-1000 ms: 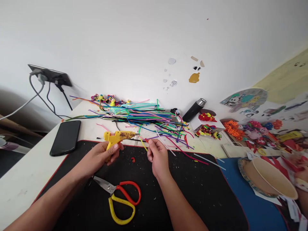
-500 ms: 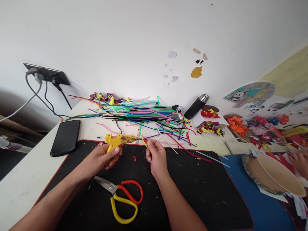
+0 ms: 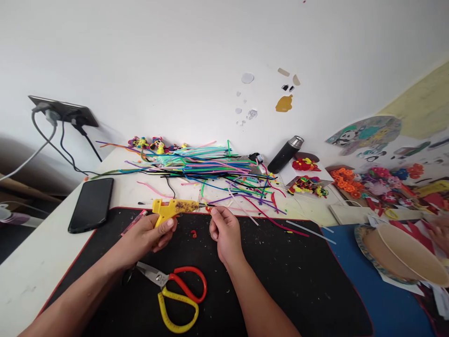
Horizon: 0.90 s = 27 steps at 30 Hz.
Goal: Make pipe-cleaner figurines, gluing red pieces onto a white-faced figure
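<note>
My left hand [image 3: 147, 235] is closed round the grip of a yellow glue gun [image 3: 173, 208], whose nozzle points right. My right hand [image 3: 224, 231] is pinched on a small red piece [image 3: 209, 209] held right at the nozzle tip. Both hands hover over a black mat [image 3: 280, 276]. A tiny red curl [image 3: 193, 233] lies on the mat between my hands. Scissors [image 3: 173, 288] with one red and one yellow handle lie on the mat below my hands.
A heap of coloured pipe cleaners [image 3: 210, 171] spreads along the wall side of the white table. A black phone [image 3: 91, 204] lies at the left, a black flask [image 3: 285, 155] at the back. Paper plates [image 3: 400, 255] and another person's hand [image 3: 440, 234] are at the right.
The view has shifted slightly. My right hand has drawn a little left and closer to the glue gun's nozzle; my left hand keeps its hold on the gun.
</note>
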Each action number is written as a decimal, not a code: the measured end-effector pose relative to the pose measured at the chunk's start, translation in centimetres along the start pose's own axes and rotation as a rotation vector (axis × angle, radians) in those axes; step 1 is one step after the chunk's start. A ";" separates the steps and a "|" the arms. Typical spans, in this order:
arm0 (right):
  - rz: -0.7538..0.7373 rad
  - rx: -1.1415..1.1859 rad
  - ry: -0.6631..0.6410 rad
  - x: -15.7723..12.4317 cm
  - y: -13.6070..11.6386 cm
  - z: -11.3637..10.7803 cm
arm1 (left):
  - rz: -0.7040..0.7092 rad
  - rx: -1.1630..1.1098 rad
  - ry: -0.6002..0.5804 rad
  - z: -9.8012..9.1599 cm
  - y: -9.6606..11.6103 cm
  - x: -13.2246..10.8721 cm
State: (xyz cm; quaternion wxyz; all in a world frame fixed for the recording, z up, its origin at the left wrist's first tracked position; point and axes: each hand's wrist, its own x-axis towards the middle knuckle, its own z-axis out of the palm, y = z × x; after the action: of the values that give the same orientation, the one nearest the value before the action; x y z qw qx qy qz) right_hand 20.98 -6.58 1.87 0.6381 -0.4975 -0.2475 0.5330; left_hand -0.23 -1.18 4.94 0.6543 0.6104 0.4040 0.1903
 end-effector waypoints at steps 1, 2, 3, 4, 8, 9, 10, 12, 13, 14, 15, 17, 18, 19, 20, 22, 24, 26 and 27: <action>0.001 0.002 0.001 0.0 0.0 0.0 | 0.001 0.004 -0.001 0.0 0.0 0.0; 0.002 0.005 0.001 0.0 0.1 0.0 | 0.003 0.006 0.001 0.0 0.1 0.0; 0.002 0.009 0.000 -0.1 0.1 0.0 | 0.006 0.009 0.003 0.0 0.0 0.0; 0.001 0.014 0.000 -0.1 0.1 0.0 | 0.009 0.011 0.006 0.0 0.0 0.0; 0.003 0.029 0.000 -0.2 0.1 0.0 | 0.019 0.026 0.014 -0.1 -0.3 0.0; 0.005 0.030 0.001 -0.2 0.1 0.0 | 0.019 0.028 0.012 -0.1 -0.3 0.1; 0.008 0.032 0.003 -0.2 0.0 0.1 | 0.017 0.028 0.011 -0.1 -0.4 0.1; 0.012 0.034 0.007 -0.2 0.0 0.1 | 0.007 0.026 0.006 -0.1 -0.5 0.1; 0.013 0.035 0.008 -0.2 -0.1 0.1 | 0.003 0.025 0.004 -0.1 -0.5 0.1; 0.013 0.037 0.010 -0.2 -0.1 0.1 | 0.003 0.027 0.002 -0.1 -0.5 0.1; 0.013 0.040 0.012 -0.2 -0.1 0.0 | 0.007 0.032 -0.003 -0.1 -0.5 0.1; 0.011 0.046 0.012 -0.2 0.0 0.0 | 0.015 0.042 -0.015 -0.2 -0.5 0.1; 0.011 0.048 0.012 -0.1 0.0 -0.1 | 0.017 0.044 -0.019 -0.2 -0.5 0.1; 0.010 0.051 0.012 -0.1 0.0 -0.1 | 0.017 0.042 -0.022 -0.2 -0.5 0.1; 0.011 0.053 0.011 -0.1 0.1 -0.1 | 0.016 0.036 -0.022 -0.2 -0.5 0.1; 0.012 0.060 0.012 0.0 0.1 -0.2 | 0.014 0.018 -0.024 -0.2 -0.6 0.1; 0.013 0.067 0.014 -0.1 0.1 -0.1 | 0.015 -0.003 -0.029 -0.2 -0.7 0.1; 0.015 0.071 0.013 -0.1 0.1 -0.1 | 0.018 -0.018 -0.033 -0.2 -0.9 0.2; 0.017 0.073 0.012 -0.1 0.1 -0.1 | 0.019 -0.019 -0.035 -0.2 -0.9 0.2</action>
State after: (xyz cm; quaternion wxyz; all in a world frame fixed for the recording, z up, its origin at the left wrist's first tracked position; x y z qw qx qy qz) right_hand 20.94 -6.71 1.78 0.6529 -0.4790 -0.2200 0.5440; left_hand -0.49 -1.02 4.03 0.6652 0.6110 0.3850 0.1897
